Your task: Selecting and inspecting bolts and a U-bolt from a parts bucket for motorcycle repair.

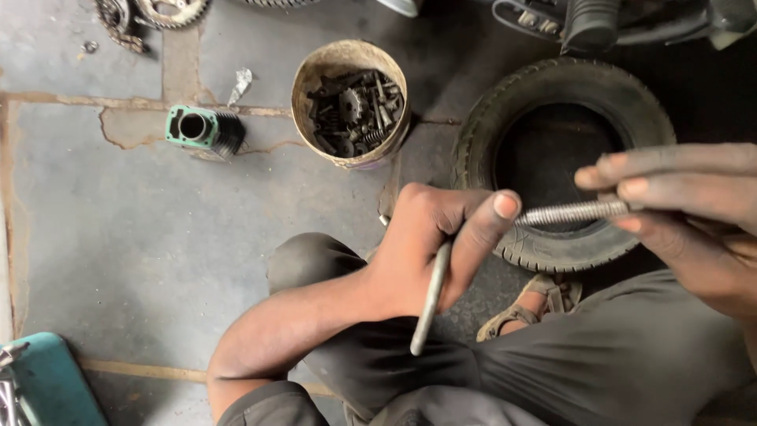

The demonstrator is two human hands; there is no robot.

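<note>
Above the tyre (564, 158), the left hand (430, 248) grips a smooth rod (431, 304) while the right hand (682, 209) pinches the threaded bolt (572, 213); keep both ends aligned, I'd judge.

Your left hand (430, 244) and right hand (686, 209) are bare and smudged with grime, the forearms uncovered with no sleeves showing. You wear dark grey-brown cloth trousers (631, 355) across the lower right of the frame. A tan strapped sandal (532, 306) sits on your foot at lower centre.
</note>
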